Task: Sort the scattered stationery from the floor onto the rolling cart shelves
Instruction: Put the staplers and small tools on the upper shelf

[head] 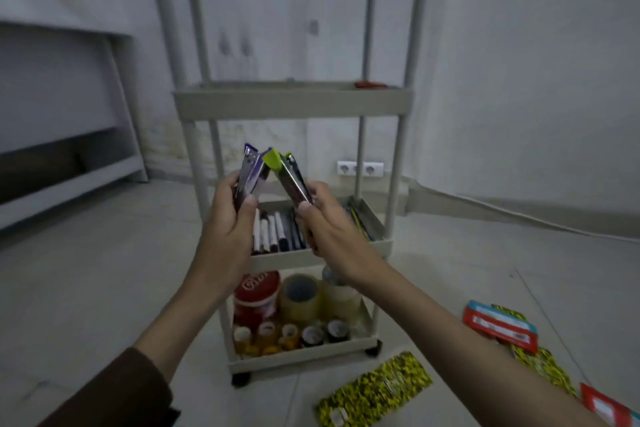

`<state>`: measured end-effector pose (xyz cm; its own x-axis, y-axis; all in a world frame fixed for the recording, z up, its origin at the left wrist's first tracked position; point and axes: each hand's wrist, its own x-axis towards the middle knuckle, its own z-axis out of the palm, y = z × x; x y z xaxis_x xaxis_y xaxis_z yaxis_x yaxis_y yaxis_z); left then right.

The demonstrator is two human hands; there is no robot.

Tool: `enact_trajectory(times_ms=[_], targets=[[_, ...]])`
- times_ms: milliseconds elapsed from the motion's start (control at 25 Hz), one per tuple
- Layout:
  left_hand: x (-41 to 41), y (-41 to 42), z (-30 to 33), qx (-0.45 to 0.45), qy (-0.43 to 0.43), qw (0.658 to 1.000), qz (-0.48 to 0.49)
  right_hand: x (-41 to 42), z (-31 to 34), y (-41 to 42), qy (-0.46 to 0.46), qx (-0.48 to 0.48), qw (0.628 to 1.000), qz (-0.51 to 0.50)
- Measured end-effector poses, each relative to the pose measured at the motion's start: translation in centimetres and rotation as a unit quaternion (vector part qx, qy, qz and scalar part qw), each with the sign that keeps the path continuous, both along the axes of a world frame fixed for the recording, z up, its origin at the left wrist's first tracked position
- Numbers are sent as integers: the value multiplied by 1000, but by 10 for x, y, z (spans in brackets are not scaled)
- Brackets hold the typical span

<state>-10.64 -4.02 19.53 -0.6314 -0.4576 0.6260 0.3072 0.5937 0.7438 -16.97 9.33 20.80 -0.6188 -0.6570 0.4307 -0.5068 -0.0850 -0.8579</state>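
**Two staplers held up in front of the cart, tips leaning together**

Each hand grips one stapler by its lower end. The left hand [230,218] has its fingers curled round the purple stapler [250,174]; the right hand [329,222] clasps the green stapler [289,177]. Both long axes run nearly upright and tilt inward, so the top ends almost meet, though blur hides whether they touch.

Taking the cart [294,104] as landmark: both staplers hang in front of it, above its middle shelf [311,255] of pens and below the front wall of the shelf above, which looks the likeliest place for them. Reaching it means lifting up and forward over that wall, and both hands sit about equally near. Yellow and red packets [375,388] lie on the floor to the cart's right, unsorted.
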Motion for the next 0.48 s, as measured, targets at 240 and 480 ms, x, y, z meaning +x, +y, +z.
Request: enact_trajectory(times_ms=[240,480], targets=[[5,-39,91,-120,83,985,91,-12,74,-29,196,-57,976,-70],[-48,-54,162,-301,-90,923,222,-79,155,-62,261,104,926,-251]])
